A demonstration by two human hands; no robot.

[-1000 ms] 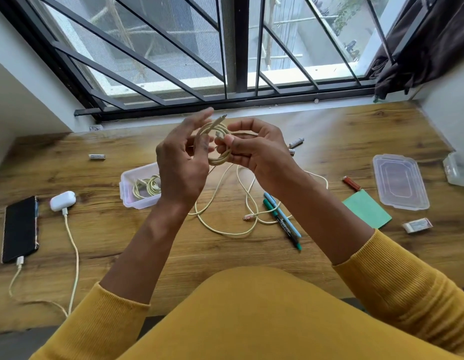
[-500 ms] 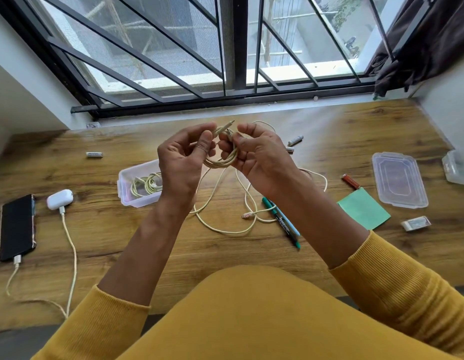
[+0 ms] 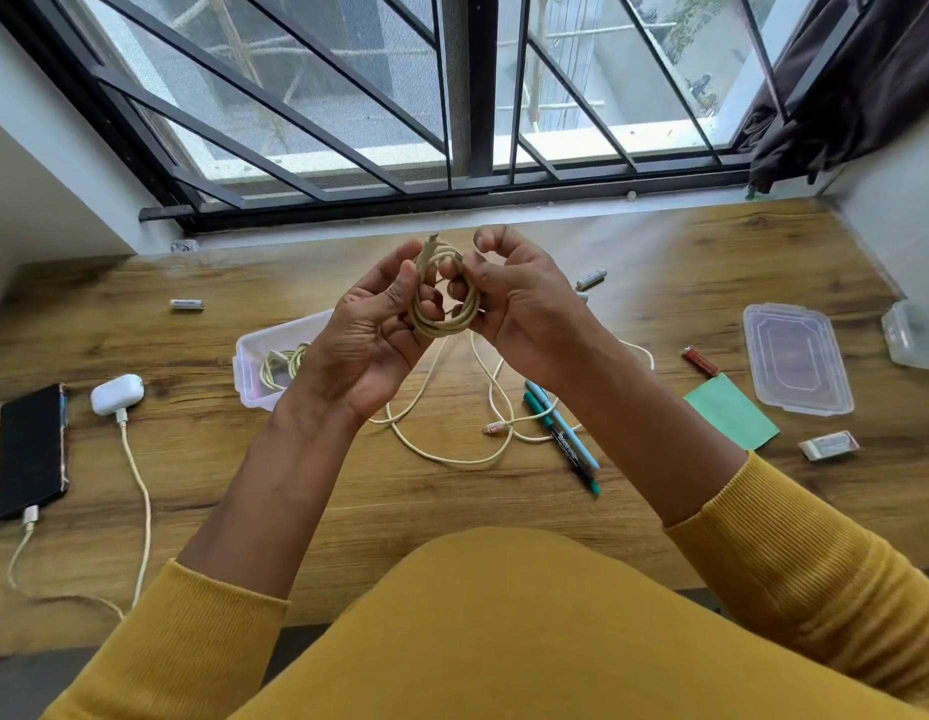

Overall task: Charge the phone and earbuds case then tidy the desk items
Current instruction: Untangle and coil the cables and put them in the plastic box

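Note:
Above the middle of the wooden desk [image 3: 633, 262], my left hand [image 3: 368, 335] and my right hand [image 3: 519, 298] both hold a cream cable [image 3: 444, 314] wound into a small coil between them. Its loose tail hangs down and loops over the desk, ending in a plug near the pens. At far left a black phone [image 3: 31, 449] lies with a cable plugged into its near end. Beside it a white earbuds case [image 3: 116, 393] also has a cable plugged in. A clear plastic box [image 3: 254, 356] behind my left hand holds another coiled cable.
Two pens [image 3: 561, 433] lie right of centre. Further right are a green sticky pad [image 3: 730, 415], a red battery [image 3: 700, 360], an eraser [image 3: 828, 445], a clear lid [image 3: 795, 358] and a second clear box [image 3: 914, 335]. Batteries [image 3: 186, 304] lie near the back; a barred window stands behind.
The coil between my hands has grown tighter and more upright as both hands turned it; the loose tail on the desk has shortened slightly. The camera tilted a little.

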